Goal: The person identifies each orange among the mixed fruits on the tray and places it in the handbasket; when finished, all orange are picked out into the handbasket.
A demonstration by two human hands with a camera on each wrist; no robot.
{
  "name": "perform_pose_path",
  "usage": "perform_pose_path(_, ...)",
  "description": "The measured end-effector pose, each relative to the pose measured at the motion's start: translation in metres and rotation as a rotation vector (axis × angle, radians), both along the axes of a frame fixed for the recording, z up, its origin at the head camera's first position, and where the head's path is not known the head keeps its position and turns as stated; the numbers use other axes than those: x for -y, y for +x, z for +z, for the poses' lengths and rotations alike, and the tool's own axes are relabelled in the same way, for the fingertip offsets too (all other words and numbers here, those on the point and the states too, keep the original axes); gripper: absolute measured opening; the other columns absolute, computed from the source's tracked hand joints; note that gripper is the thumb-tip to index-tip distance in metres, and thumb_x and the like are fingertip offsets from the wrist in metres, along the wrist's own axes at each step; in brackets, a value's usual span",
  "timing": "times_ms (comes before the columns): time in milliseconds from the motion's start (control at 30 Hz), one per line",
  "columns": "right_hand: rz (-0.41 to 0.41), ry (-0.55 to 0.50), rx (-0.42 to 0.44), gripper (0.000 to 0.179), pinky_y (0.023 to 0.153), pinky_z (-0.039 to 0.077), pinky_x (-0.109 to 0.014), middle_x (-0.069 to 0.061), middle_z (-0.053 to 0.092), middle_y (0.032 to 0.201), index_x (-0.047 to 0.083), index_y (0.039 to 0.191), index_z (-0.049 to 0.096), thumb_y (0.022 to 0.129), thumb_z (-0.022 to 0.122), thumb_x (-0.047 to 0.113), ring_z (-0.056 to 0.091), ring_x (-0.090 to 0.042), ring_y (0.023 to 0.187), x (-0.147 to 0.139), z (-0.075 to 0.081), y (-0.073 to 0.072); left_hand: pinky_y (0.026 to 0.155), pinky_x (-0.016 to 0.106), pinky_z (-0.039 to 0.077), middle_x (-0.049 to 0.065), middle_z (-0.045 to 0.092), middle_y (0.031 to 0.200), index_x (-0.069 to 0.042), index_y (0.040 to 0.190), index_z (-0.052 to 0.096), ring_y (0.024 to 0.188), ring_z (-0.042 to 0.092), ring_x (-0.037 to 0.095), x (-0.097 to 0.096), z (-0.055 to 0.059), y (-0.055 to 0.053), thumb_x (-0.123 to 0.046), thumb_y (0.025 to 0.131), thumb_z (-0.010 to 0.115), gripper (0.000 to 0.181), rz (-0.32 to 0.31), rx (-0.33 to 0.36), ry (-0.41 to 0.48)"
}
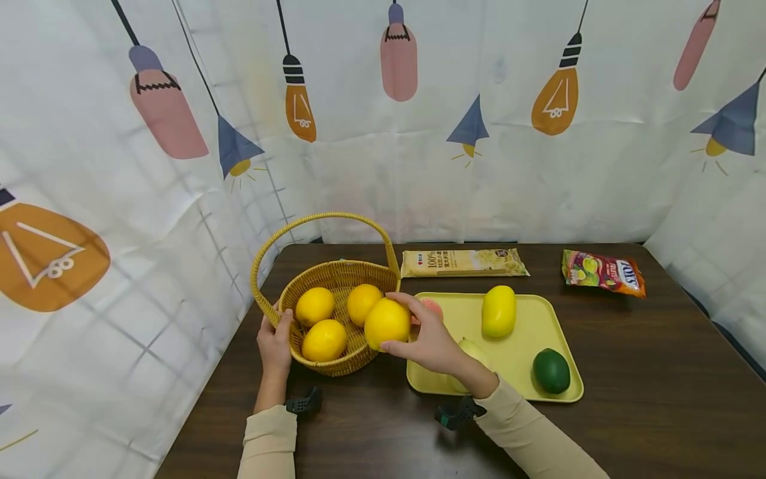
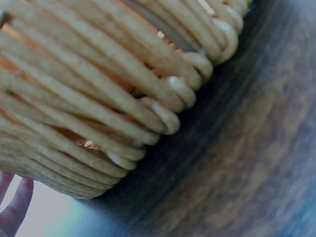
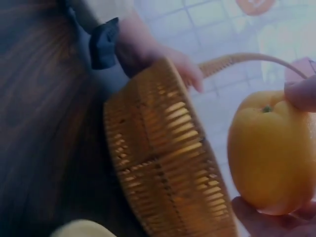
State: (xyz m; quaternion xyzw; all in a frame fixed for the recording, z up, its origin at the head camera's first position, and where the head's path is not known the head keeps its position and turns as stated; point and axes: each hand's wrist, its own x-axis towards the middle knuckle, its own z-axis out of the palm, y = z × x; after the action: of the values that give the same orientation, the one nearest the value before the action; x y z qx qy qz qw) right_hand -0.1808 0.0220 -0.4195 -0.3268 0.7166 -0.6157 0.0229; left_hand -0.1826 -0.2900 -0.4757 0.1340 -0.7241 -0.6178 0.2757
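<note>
My left hand (image 1: 276, 342) grips the left rim of a yellow woven basket (image 1: 353, 364), near the foot of its tall handle. Three yellow-orange oranges (image 1: 315, 306) lie inside the basket. At the basket's right rim, my right hand (image 1: 433, 339) holds another orange (image 1: 387, 324) between thumb and fingers. Its green stem dimple shows in the right wrist view, where the held orange (image 3: 269, 153) appears beside the rim of the basket (image 3: 158, 163). Woven strands of the basket (image 2: 98, 84) fill much of the left wrist view, with fingers (image 2: 17, 207) at its lower left edge.
Right of the basket lies a yellow tray (image 1: 520, 386) bearing a yellow mango-like fruit (image 1: 499, 311), a dark green avocado (image 1: 551, 371), a partly hidden pink fruit (image 1: 432, 308) and a pale green fruit (image 1: 473, 350). Behind are a long noodle pack (image 1: 463, 263) and a colourful snack bag (image 1: 603, 273).
</note>
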Motion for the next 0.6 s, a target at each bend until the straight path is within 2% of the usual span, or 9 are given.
perform_pose_path(200,-0.046,0.061,-0.118,0.076,0.083,0.053,-0.034,0.004,0.045,0.142,0.011,0.144,0.045,0.078,0.083,0.022,0.055,-0.017,0.108,0.015,-0.005,-0.004,0.075,0.012,0.048,0.000,0.057,0.105,-0.006,0.137,0.055,0.101,0.055,0.027,0.000,-0.001,-0.001,-0.031,0.100,0.055,0.044,-0.020,-0.005,0.011)
perform_pose_path(400,-0.054,0.052,-0.082,0.075,0.084,0.052,-0.036,-0.001,0.046,0.141,0.013,0.145,0.044,0.080,0.081,0.018,0.054,-0.020,0.107,0.018,-0.001,-0.006,0.070,0.014,0.048,0.000,0.058,0.097,-0.004,0.134,0.058,0.091,0.056,0.027,0.002,0.000,-0.002,-0.027,0.100,0.056,0.041,-0.019,-0.018,0.007)
perform_pose_path(600,-0.056,0.096,-0.133,0.076,0.086,0.052,-0.037,0.002,0.045,0.143,0.014,0.145,0.045,0.080,0.081,0.027,0.055,-0.017,0.109,0.023,0.004,-0.007,0.069,0.015,0.048,-0.003,0.057,0.094,-0.004,0.136,0.057,0.090,0.057,0.026,0.003,0.000,-0.001,-0.024,0.099,0.057,0.041,-0.019,-0.012,0.023)
